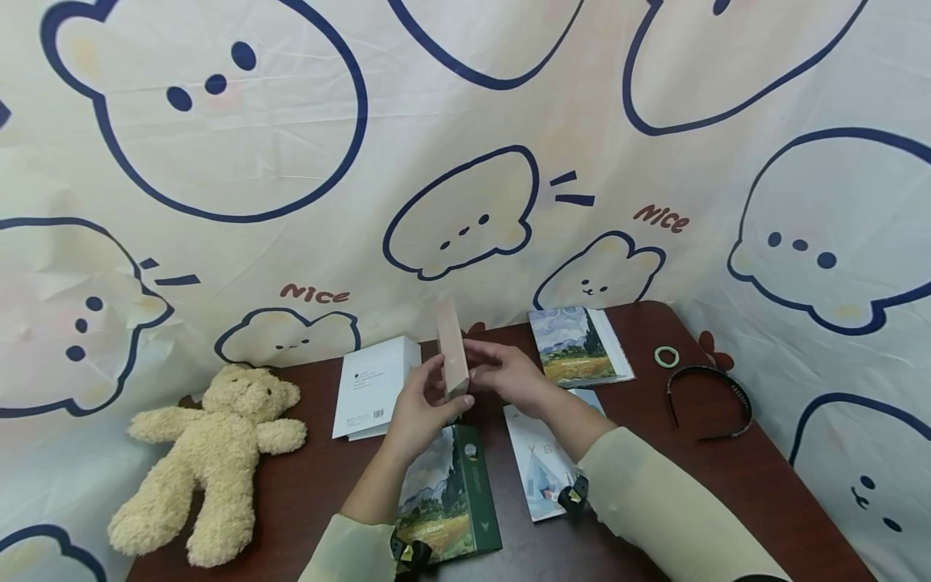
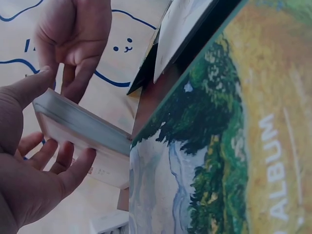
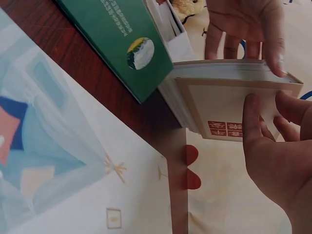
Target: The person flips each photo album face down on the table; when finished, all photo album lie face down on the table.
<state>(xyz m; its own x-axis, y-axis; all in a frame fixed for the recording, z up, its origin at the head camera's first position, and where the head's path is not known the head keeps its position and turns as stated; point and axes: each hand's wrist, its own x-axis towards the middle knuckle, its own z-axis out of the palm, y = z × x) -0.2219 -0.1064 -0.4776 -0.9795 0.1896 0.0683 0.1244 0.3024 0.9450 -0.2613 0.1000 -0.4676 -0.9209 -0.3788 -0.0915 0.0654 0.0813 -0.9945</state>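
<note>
A thick pale book (image 1: 452, 347) stands upright between both hands, its page edges facing up toward me. My left hand (image 1: 420, 414) grips it from the left, thumb over the near edge and fingers against one cover. On the other side, my right hand (image 1: 511, 377) touches the opposite cover with extended fingertips, close to a red square print (image 3: 225, 128). Below the hands lies a green album (image 1: 476, 489) with a painted landscape on its face; the left forearm partly covers it. A white picture book (image 1: 537, 465) with a blue tent drawing lies under the right forearm.
A white book (image 1: 374, 384) lies behind the left hand, and a landscape-covered book (image 1: 575, 347) lies at the back right. A plush bear (image 1: 225, 453) lies at left. A pale ring (image 1: 666, 349) and black headband (image 1: 743, 404) lie right. A patterned curtain (image 1: 465, 113) borders the table.
</note>
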